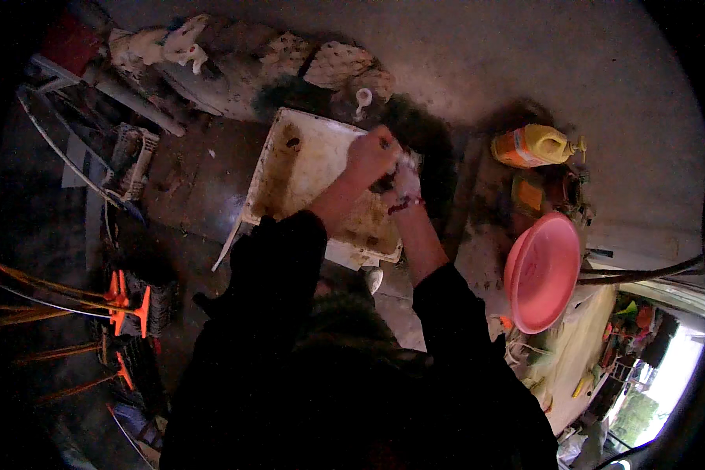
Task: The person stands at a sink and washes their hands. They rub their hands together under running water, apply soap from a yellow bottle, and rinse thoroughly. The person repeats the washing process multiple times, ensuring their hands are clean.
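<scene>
Both hands are close together above the right part of a dirty white rectangular basin (323,170). My left hand (373,150) is curled, knuckles up, near the basin's far right edge. Close by it, my right hand (406,179) is blurred, with a dark red beaded bracelet (404,205) at the wrist. Something dark shows between the hands, too blurred to name. Whether either hand grips it cannot be told. Brown stains and dirt mark the basin's inside. A small white round-ended object (363,98) lies just beyond the basin's far edge.
To the right are a pink plastic washbasin (543,273) and a yellow pump bottle (531,145) with an orange label. Stained sacks (335,64) lie against the far wall. Orange-headed brooms or brushes (144,311) stand at the left, near a white plastic basket (132,161).
</scene>
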Demonstrator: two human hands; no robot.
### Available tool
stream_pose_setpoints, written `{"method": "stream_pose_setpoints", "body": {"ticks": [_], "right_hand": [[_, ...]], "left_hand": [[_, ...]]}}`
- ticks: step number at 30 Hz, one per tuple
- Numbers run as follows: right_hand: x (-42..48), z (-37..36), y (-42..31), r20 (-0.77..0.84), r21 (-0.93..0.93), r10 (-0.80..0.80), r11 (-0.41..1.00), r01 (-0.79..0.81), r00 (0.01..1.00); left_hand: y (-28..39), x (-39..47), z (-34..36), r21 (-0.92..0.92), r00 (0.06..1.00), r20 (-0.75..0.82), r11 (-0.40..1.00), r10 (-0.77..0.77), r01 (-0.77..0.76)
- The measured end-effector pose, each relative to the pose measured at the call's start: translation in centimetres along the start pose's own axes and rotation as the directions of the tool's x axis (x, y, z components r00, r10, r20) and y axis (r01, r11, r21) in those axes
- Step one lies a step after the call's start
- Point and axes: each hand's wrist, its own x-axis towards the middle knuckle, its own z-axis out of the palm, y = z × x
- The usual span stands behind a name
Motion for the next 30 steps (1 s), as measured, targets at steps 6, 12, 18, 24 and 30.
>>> {"method": "stream_pose_setpoints", "body": {"ticks": [6,12,18,24,30], "right_hand": [[1.9,-6.1,0.5,0.528,0.540,-0.202,0.829,-0.143,0.825],[-1.2,5.1,-1.2,-0.345,-0.131,0.024,0.989,-0.073,0.938],[0.3,3.0,-4.1,-0.085,-0.005,-0.054,0.999,0.053,0.995],[0.3,0.3,-3.0,-0.261,-0.109,0.180,0.971,-0.214,0.949],[1.0,-2.3,-2.1,0.144,0.117,0.237,0.960,-0.254,0.961]], "left_hand": [[2.4,-2.1,2.3,-0.112,0.979,-0.014,0.973,0.203,-0.203],[-2.3,-0.8,-1.2,-0.096,0.993,-0.117,0.995,-0.015,0.004],[-1.6,-0.8,-2.8,-0.674,0.855,0.444,0.530,-0.267,0.515],[-1.1,-0.1,-0.1,0.034,0.820,0.082,0.820,0.567,-0.571],[1.1,-2.4,0.1,-0.048,0.752,0.294,0.795,0.590,-0.605]]}}
